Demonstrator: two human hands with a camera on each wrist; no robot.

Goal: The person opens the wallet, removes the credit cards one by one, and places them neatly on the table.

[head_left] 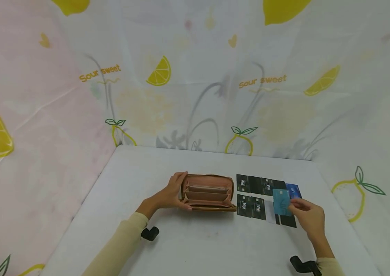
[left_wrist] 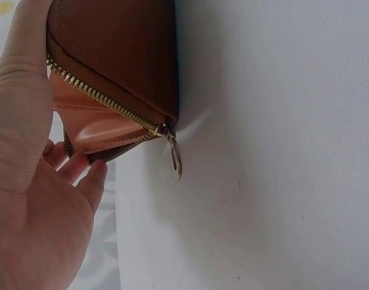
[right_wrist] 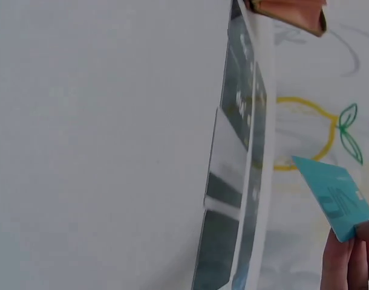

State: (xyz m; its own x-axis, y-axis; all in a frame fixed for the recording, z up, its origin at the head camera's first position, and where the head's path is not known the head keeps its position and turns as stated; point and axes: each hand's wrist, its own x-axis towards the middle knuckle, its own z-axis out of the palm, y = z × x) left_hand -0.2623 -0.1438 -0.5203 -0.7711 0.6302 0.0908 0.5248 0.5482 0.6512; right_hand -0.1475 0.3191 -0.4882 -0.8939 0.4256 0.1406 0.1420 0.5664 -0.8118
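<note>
A brown zip-around wallet stands unzipped on the white table, its pink-brown compartments facing the head camera. My left hand grips its left end, thumb on one edge and fingers on the other. In the left wrist view the brass zipper pull hangs at the wallet's corner. Between thumb and fingers my right hand pinches a teal card by its edge. That card is raised over two rows of cards and covers part of them in the head view. The right wrist view shows the teal card tilted.
Right of the wallet lie black Vip cards in a near row and more black cards in a far row. A white card and a blue card lie among them. Fabric printed with lemons surrounds the table.
</note>
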